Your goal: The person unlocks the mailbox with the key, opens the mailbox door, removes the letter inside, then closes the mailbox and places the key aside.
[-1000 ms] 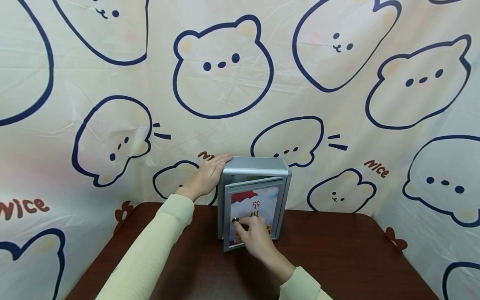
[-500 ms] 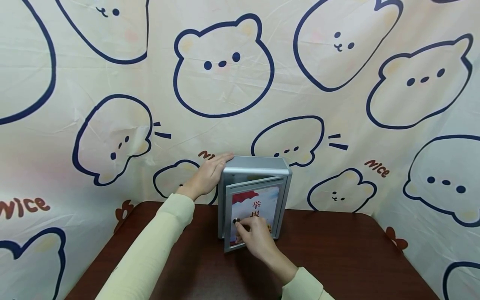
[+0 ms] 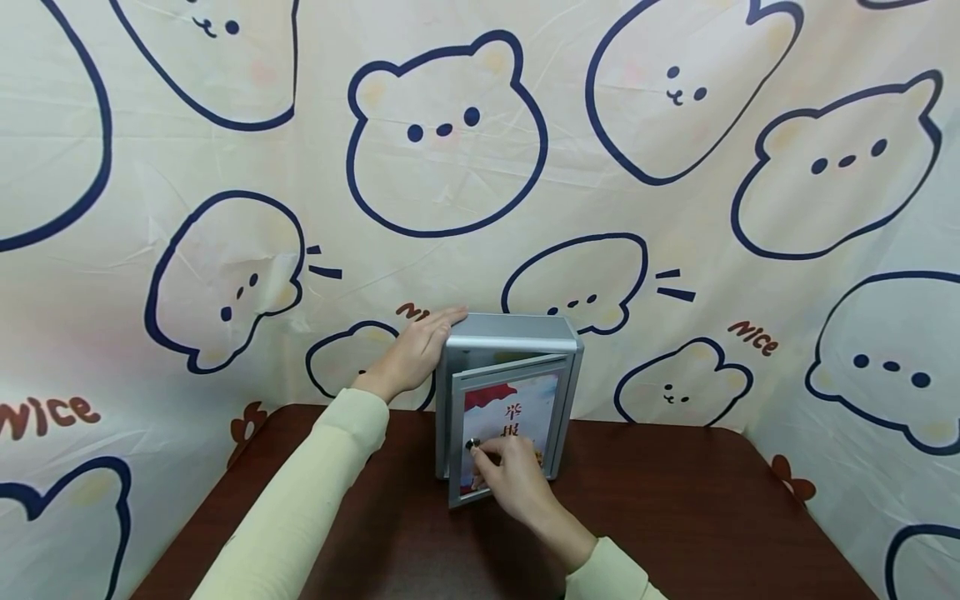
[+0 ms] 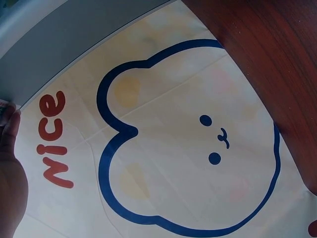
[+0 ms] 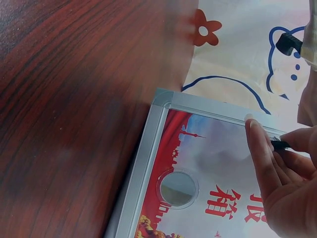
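A silver metal box [image 3: 517,332] stands upright on the table, its framed front door [image 3: 495,408] ajar at the left side. Red Chinese characters and a red banner are printed on the door panel. My left hand [image 3: 408,354] rests on the box's top left edge; in the left wrist view only part of that hand [image 4: 12,183] shows. At the door's left side sits a small lock [image 3: 472,443]. My right hand [image 3: 513,475] pinches a small black-headed key [image 5: 280,144] there between thumb and finger. The key's tip is hidden.
The dark red-brown wooden table [image 3: 675,500] extends around the box on both sides and in front. Close behind hangs a pale cloth [image 3: 450,183] printed with cartoon animals. A round clear window [image 5: 178,189] is set in the door's lower part.
The door's left edge, with the lock and my right hand, has shifted very slightly outward toward me. My left hand stays on the box top.
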`<state>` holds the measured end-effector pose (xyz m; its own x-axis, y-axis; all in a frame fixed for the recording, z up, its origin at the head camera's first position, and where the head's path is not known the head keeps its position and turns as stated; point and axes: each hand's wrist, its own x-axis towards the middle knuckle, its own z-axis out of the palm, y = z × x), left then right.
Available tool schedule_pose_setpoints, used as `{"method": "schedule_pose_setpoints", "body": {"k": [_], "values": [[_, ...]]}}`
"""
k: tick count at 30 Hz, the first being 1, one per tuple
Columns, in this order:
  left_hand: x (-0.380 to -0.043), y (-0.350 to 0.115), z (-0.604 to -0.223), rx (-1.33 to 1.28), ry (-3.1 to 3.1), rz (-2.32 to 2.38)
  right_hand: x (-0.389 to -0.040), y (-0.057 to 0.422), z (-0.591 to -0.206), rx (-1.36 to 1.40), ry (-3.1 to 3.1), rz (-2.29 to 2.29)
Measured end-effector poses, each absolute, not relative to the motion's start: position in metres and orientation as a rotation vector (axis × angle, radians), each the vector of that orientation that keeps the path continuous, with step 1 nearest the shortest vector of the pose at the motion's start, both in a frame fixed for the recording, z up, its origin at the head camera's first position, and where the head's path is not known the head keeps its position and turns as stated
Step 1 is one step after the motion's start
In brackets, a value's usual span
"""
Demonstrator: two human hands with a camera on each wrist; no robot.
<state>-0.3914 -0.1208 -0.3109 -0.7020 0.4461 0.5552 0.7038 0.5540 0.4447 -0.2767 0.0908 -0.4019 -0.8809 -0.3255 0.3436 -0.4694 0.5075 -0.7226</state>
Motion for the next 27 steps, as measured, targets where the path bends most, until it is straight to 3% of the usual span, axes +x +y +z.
{"method": "schedule_pose_setpoints", "body": {"k": [27], "values": [[-0.3900, -0.1211, -0.3106, -0.918, -2.431, -0.945, -0.2739, 0.0962, -0.4014, 0.687, -2.598, 1.241]]}}
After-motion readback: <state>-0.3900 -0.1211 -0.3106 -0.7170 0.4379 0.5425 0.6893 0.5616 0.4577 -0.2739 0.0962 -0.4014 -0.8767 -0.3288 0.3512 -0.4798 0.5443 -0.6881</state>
